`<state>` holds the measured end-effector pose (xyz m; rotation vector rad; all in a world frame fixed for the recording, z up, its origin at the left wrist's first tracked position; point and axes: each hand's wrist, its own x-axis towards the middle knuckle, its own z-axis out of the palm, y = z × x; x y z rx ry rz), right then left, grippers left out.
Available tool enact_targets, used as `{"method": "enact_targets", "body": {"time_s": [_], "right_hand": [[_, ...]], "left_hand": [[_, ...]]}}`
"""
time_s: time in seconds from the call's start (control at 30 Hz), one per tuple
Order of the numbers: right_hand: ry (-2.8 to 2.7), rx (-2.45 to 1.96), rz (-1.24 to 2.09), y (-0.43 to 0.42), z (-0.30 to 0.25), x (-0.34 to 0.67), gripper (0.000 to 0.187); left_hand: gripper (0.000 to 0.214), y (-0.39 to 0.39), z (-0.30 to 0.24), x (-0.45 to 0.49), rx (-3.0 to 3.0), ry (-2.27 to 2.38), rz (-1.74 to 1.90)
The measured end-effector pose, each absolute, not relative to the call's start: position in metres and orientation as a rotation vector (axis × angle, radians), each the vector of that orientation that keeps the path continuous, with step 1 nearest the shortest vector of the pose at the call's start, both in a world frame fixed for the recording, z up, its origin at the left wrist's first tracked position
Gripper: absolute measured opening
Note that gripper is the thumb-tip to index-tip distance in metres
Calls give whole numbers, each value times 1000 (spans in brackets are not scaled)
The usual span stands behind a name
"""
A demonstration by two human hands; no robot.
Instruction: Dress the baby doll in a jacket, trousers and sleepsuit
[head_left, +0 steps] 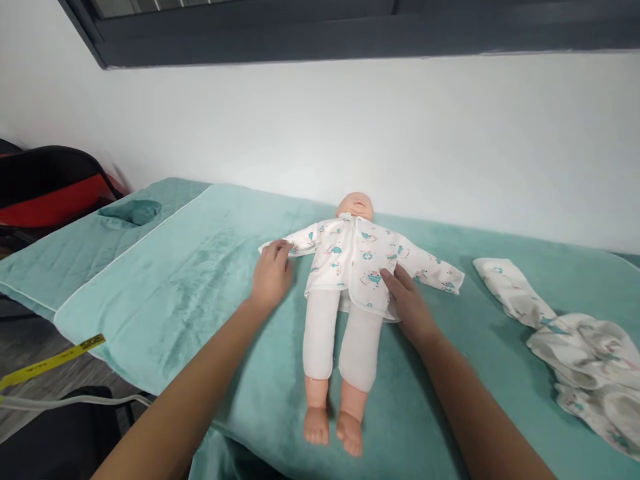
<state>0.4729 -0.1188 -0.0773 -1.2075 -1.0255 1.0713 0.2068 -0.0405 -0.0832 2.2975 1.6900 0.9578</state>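
A baby doll (pixel 359 205) lies on its back, head toward the wall and bare feet toward me. White padded-looking legs (pixel 320 337) show below its white baby shirt (pixel 340 257), printed with small teal and pink figures. Both sleeves stretch outward. My left hand (pixel 273 277) is at the cuff of the sleeve on the left, its fingers bent over the fabric. At the shirt's right lower side rests my right hand (pixel 411 307), thumb and forefinger apart against the cloth; its other fingers are mostly hidden.
A crumpled matching printed garment (pixel 590 347) lies at the right on the teal padded bed cover (pixel 210 267). The cover has an oval opening (pixel 133 213) at the far left. A black and red chair (pixel 55 190), a yellow tape strip (pixel 53 362) and a pale cable (pixel 75 401) are at the left.
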Motion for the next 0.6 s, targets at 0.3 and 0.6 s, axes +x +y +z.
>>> {"method": "enact_targets", "body": {"time_s": [0.3,0.6], "right_hand": [[-1095,-1223,1025,-122,-79,476,44],[-1186,-1230,1001,-124,-74,476,43]], "left_hand": [[52,-11,-78,172,2486,2077,327],[55,-2,-78,162,2359,2265,288]]}}
